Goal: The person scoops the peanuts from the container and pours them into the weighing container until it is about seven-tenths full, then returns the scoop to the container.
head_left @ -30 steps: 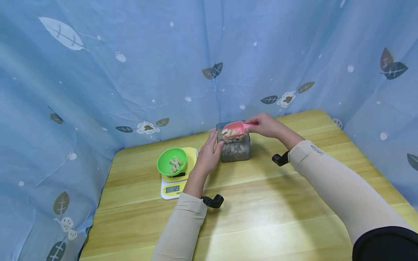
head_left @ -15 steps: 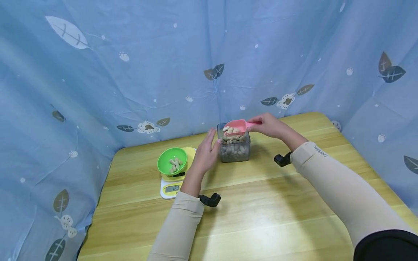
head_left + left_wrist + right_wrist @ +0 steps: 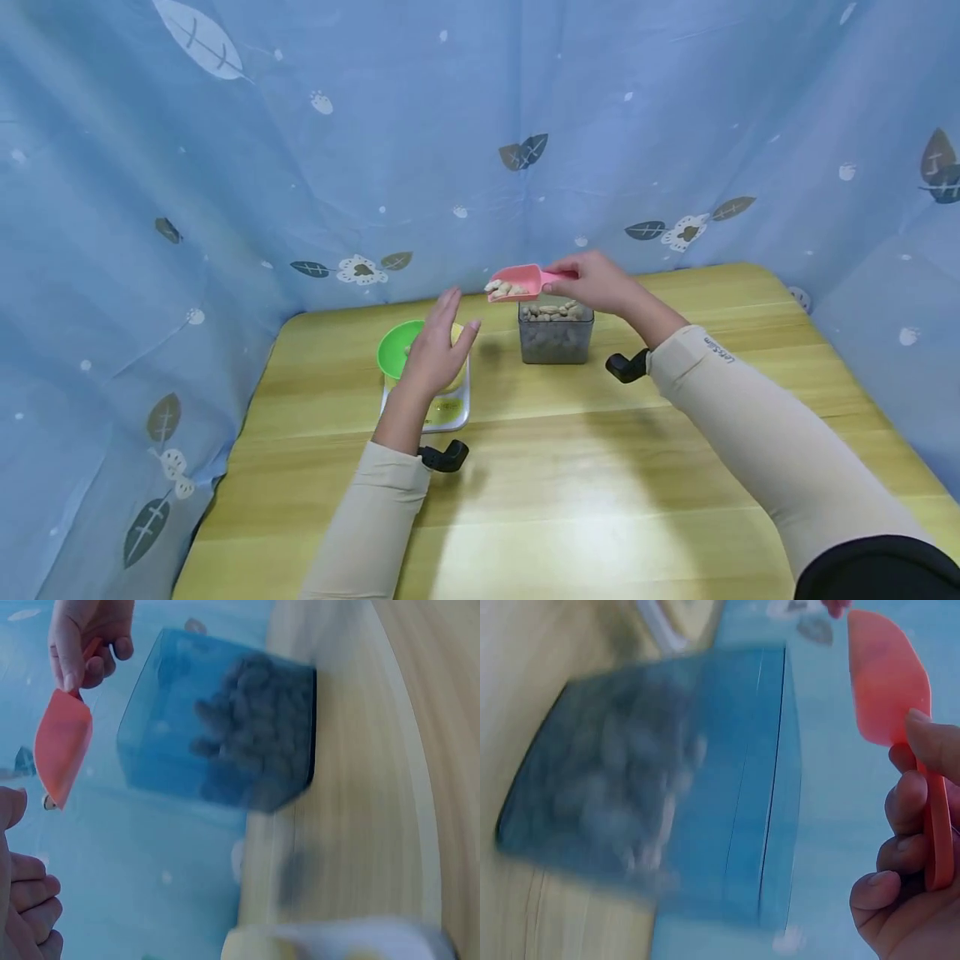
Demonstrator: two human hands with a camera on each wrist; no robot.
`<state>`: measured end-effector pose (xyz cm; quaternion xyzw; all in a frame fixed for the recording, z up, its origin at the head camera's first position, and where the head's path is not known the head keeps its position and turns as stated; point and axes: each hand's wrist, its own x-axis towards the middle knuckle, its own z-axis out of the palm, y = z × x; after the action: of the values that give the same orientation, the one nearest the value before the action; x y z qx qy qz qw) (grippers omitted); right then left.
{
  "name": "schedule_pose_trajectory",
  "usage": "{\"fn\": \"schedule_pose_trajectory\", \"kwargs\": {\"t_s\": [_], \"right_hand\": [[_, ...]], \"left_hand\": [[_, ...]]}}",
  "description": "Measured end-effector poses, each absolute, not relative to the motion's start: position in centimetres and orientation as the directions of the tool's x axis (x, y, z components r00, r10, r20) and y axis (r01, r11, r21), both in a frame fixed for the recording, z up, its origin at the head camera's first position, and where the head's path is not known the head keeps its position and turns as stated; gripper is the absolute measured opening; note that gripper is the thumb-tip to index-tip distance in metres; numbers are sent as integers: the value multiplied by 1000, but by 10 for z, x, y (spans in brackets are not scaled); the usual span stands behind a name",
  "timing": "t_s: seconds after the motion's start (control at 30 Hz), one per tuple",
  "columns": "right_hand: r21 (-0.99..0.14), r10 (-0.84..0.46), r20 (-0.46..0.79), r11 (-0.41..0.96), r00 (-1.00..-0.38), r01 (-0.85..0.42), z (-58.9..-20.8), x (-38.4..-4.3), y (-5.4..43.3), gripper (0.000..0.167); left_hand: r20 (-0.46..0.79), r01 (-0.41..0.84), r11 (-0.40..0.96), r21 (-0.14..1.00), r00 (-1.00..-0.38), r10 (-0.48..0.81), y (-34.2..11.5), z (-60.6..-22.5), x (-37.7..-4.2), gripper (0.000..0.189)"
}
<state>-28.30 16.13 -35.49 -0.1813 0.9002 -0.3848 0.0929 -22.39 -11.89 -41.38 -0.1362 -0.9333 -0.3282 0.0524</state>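
My right hand [image 3: 596,283] grips the handle of a pink scoop [image 3: 531,278], which carries several peanuts [image 3: 504,290] near its lip. The scoop hangs in the air above and to the left of a clear grey plastic container [image 3: 555,343] with many peanuts inside. Thumb and curled fingers around the scoop's handle show in the right wrist view [image 3: 922,802]. My left hand [image 3: 435,350] holds nothing, its fingers extended, and overlaps a green bowl [image 3: 392,350] in the head view. That bowl sits on a yellow and white kitchen scale [image 3: 450,410]; the hand hides part of both.
A wooden table [image 3: 525,500] carries the scale at left and the container at centre back. Behind it and on both sides hangs a blue curtain [image 3: 360,125] with leaf prints. A black wrist camera [image 3: 444,457] juts from the left sleeve.
My right hand has lifted the scoop of peanuts out over the container and moved it left. My left hand has left the container's side and moved left, in front of the bowl.
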Motion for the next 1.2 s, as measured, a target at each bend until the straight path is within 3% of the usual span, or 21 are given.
{"fn": "schedule_pose_trajectory", "kwargs": {"t_s": [0.33,0.57,0.9,1.2], "right_hand": [[-786,-495,5,536,-869,-309,-356,-271,93,33],[-786,-506,-12,537,-862,-305,-366,-263,58,33],[-765,-491,-60,582,-869,-276,-388,-257,33,35],[-688,-498,-36,641,-866,-340,-400,-256,16,31]], "left_hand": [[177,182,818,546,-979,99,-180,-423,-206,78],[195,182,854,487,-976,96,-213,-441,-197,78],[100,115,870,480,-992,76,-225,-459,-196,89],[98,98,872,480,-994,58,-225,-464,-195,90]]}}
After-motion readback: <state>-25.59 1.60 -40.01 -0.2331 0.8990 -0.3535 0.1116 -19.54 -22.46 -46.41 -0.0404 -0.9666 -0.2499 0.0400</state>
